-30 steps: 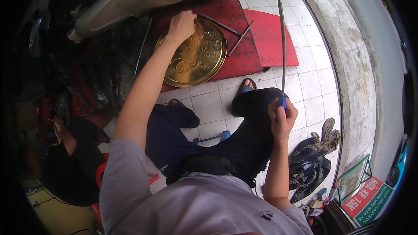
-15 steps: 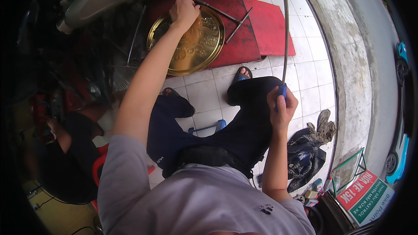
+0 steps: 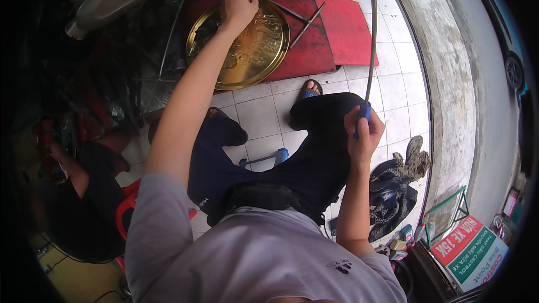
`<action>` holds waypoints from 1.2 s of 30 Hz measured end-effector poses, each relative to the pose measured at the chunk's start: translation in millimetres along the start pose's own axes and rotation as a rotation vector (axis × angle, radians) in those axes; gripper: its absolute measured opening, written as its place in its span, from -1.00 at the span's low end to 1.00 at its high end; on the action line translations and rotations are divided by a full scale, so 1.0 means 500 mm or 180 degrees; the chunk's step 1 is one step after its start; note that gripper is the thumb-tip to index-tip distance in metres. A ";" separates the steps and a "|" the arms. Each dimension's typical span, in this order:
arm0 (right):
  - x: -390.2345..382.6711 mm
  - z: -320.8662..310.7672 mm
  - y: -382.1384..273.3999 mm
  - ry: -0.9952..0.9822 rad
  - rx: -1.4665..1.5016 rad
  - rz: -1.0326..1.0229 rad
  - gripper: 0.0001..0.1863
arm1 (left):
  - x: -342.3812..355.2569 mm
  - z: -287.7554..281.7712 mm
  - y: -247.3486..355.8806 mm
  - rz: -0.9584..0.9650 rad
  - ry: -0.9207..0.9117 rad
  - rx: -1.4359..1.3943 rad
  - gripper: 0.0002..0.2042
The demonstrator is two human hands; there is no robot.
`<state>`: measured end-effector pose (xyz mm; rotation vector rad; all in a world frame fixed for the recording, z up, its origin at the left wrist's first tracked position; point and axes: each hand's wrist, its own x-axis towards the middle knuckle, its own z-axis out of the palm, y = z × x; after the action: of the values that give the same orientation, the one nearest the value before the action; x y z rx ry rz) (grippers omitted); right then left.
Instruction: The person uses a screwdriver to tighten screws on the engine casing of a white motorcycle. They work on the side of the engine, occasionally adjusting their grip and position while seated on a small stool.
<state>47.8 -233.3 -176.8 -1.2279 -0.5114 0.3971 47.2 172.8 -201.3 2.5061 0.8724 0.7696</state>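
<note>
My right hand (image 3: pixel 365 132) is wrapped round the blue handle of a tool with a long, thin, slightly bent metal shaft (image 3: pixel 373 39). The shaft points up and away from me, above my right knee. My left hand (image 3: pixel 240 8) reaches over the far part of a round gold tray (image 3: pixel 247 76) with an embossed pattern. Its fingers are curled down and closed, and what they hold, if anything, is hidden. Beside that hand, the end of a T-handle wrench (image 3: pixel 297 17) lies against the tray's far rim. The tray rests on a red platform (image 3: pixel 314 67).
A silver exhaust pipe (image 3: pixel 112 0) hangs at the far left. Low between my legs is a blue stool (image 3: pixel 269 160). Another person (image 3: pixel 90 179) sits at left. Dark cloth (image 3: pixel 393 196) lies on the tiles at right, near a concrete kerb (image 3: pixel 449 78) and a signboard (image 3: pixel 471 252).
The view has shifted slightly. My left hand has moved a little toward the tray's far edge. The right hand keeps its hold on the blue-handled tool, whose shaft leans slightly more to the right.
</note>
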 end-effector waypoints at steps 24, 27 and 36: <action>0.001 0.006 -0.001 0.0010 -0.0004 -0.0073 -0.60 | -0.118 -0.009 0.119 0.0453 -0.0644 -0.0324 -0.89; 0.000 0.007 -0.002 0.0034 0.0000 -0.0028 -0.59 | -0.119 -0.001 0.099 0.0591 -0.0456 -0.0592 -0.86; 0.000 0.003 0.002 0.0041 0.0062 -0.0017 -0.60 | -0.081 -0.011 0.032 -0.0166 0.0300 0.0116 -0.83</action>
<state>46.6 -231.8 -177.2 -1.2093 -0.4987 0.3885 24.5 135.4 -204.3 2.4853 0.9882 0.8680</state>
